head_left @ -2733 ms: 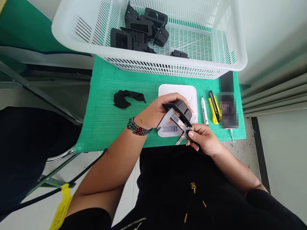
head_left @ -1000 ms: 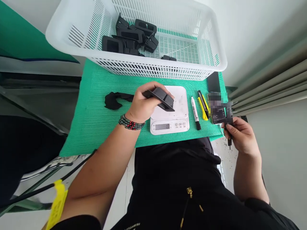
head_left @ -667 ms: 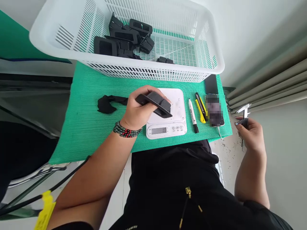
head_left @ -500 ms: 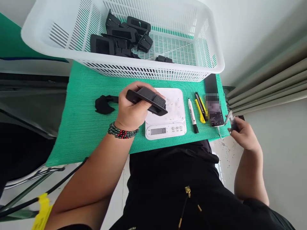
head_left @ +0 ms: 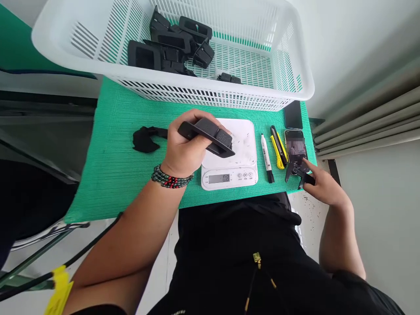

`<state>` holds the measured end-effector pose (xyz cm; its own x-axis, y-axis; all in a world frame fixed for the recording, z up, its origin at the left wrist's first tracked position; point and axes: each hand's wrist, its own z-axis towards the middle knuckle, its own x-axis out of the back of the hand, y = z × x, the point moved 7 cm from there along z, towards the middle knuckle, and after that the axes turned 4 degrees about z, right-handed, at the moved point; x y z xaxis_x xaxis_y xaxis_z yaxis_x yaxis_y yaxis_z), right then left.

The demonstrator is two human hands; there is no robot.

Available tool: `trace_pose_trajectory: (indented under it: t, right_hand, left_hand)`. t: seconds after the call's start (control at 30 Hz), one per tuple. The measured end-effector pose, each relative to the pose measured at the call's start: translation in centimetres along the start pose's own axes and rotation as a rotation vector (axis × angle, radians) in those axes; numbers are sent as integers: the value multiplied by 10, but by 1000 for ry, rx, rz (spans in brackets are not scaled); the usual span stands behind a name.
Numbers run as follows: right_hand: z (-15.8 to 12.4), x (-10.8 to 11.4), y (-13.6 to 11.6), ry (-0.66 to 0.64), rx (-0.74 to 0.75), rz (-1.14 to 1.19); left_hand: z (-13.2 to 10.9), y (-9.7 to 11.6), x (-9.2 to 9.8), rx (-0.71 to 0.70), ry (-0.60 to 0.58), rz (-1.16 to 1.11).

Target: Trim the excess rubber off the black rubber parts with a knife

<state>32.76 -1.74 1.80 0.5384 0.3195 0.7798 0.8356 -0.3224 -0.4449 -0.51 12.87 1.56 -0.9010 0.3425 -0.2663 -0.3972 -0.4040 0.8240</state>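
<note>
Over the flat white digital scale our left hand grips 1 black moulded plastic handle part, while right of the scale, at the edge of the green-matted worktop, our right hand is closed around the dark metal caliper.

The white slatted plastic basket runs off the top edge at the far side. The screen of the black phone is blurred. The digits on the white kitchen scale are too small to read. The grip of the right hand hides much of the dark metal caliper. The left hand covers the near left part of the black plastic housing.
</note>
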Motion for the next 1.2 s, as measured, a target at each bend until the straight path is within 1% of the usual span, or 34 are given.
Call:
trace_pose_trajectory:
  t: [0.1, 0.2, 0.27, 0.37, 0.57, 0.73, 0.9, 1.07, 1.2]
  right_hand:
    - [-1, -9, -6, -52, 7, -6]
    - [-5, -18, -20, -141, 83, 55]
    - [-9, -20, -27, -175, 123, 90]
    - [-11, -19, -29, -157, 136, 91]
    - [-9, -16, -17, -134, 125, 94]
    - [-5, -2, -9, -49, 134, 99]
    - [1, 6, -4, -27, 105, 65]
    - [4, 2, 0, -46, 70, 54]
    - [5, -2, -2, -37, 68, 75]
  left_hand:
    - [0, 0, -1, 3, -10, -18]
    - [0, 0, 0, -5, 4, -9]
    - [1, 1, -1, 4, 16, -6]
    - [0, 1, -1, 25, 38, -4]
    - [-1, 1, 0, 37, 45, 31]
    - [0, 3, 2, 6, 39, 4]
    - [0, 3, 2, -27, 20, -8]
    - [-1, 4, 1, -46, 6, 20]
    - [-1, 6, 0, -50, 9, 31]
